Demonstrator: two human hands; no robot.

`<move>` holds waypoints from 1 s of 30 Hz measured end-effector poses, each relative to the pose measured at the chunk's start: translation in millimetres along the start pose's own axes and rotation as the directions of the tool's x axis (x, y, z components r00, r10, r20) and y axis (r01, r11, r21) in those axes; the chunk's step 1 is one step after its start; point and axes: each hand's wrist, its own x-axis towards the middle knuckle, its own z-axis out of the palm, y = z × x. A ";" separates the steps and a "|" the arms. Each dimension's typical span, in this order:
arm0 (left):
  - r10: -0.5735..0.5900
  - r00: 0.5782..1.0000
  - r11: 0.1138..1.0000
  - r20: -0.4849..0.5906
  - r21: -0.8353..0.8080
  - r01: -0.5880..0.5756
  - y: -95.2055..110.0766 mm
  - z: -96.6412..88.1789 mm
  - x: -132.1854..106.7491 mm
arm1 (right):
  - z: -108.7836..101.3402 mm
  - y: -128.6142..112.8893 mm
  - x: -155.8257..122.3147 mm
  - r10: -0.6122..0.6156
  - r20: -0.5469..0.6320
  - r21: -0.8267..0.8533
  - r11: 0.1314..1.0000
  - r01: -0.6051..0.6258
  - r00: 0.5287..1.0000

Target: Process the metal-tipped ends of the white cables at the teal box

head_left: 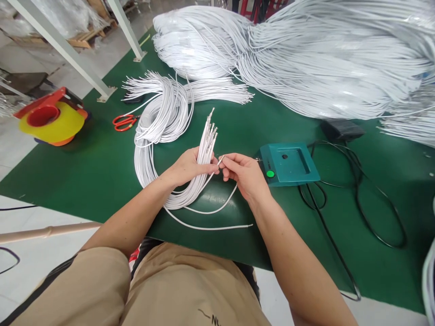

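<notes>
My left hand (193, 168) is closed around a bundle of white wires (205, 151), whose ends stick up above the fingers. From there the wires curve down and loop left across the green table. The fingertips of my right hand (239, 170) pinch the end of a single white wire (220, 160), right beside the bundle. Two loose wires curve out below my hands, one of them ending on the table near my right forearm. Just right of my right hand sits a teal device (288, 163) with a lit green button (270, 174).
Orange-handled scissors (124, 122) lie left of a coiled wire bundle (163, 113). A red and yellow tape dispenser (50, 117) stands at the table's left edge. Large heaps of white wire (326, 59) cover the back. A black adapter (341, 130) and black cables (365, 194) lie at right.
</notes>
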 end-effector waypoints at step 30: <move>0.084 0.995 0.972 0.046 -0.222 -0.071 -3.8 8.1 -1.7 | -3.5 -3.1 -4.9 0.064 0.067 0.128 0.989 -0.072 0.996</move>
